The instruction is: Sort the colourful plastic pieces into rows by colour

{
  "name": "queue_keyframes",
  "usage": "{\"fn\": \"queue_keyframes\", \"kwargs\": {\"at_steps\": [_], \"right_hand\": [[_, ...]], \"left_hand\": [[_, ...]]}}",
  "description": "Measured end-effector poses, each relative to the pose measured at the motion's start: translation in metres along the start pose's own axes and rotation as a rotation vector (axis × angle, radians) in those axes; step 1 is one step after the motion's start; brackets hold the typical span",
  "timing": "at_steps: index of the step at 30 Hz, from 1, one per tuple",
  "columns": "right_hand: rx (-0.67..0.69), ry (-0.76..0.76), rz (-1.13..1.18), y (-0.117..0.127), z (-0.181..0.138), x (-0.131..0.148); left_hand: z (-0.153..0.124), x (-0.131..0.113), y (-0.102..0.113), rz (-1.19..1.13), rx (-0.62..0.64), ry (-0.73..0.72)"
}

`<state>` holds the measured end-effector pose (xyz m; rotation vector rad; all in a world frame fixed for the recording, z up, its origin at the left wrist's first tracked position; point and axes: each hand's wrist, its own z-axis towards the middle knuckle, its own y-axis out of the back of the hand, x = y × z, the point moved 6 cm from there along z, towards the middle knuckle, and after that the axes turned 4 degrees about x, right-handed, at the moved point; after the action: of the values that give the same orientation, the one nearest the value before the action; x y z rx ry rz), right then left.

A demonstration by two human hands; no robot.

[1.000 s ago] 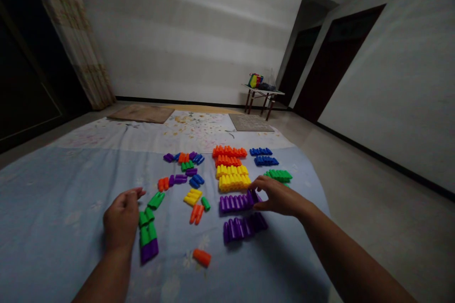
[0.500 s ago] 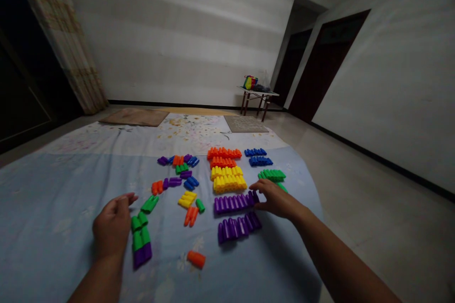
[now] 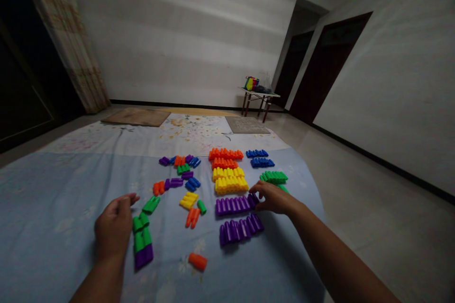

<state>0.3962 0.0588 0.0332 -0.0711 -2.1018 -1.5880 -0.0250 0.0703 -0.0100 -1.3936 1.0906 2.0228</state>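
My right hand (image 3: 273,198) has its thumb and fingers around the right end of a purple row of plastic pegs (image 3: 233,205), pinching the dark purple end piece. Below it lies a second purple row (image 3: 239,230). On the left, my left hand (image 3: 114,225) hovers or rests with fingers loosely bent towards the right, and nothing shows in it. Beside that hand are a green peg piece (image 3: 151,205) and a joined green and purple piece (image 3: 142,244). An orange peg (image 3: 197,262) lies nearer to me, between the hands.
Yellow rows (image 3: 231,184), orange rows (image 3: 225,154), blue rows (image 3: 262,163) and green rows (image 3: 273,177) lie beyond the purple ones. Mixed loose pieces, among them a yellow one (image 3: 188,200), lie left of centre. Two mats (image 3: 248,125) lie at the far edge of the cloth.
The whole view has shifted slightly. Both hands keep nearly the same places, the right one still at the end of the purple row.
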Motion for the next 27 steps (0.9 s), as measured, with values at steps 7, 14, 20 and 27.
{"fn": "queue_keyframes", "kwargs": {"at_steps": [7, 14, 20, 27], "right_hand": [[0.007, -0.017, 0.080, -0.003, -0.003, -0.011], [-0.008, -0.072, 0.175, -0.015, -0.011, -0.023], [-0.002, -0.064, 0.200, -0.016, -0.014, -0.024], [-0.196, 0.091, 0.111, 0.002, -0.003, 0.071]], "left_hand": [[-0.001, 0.001, -0.001, -0.037, 0.003, 0.022], [0.000, 0.006, -0.004, -0.093, -0.004, -0.010], [-0.001, 0.008, -0.005, -0.126, -0.018, -0.020], [-0.002, 0.011, -0.007, -0.162, -0.005, -0.030]]}}
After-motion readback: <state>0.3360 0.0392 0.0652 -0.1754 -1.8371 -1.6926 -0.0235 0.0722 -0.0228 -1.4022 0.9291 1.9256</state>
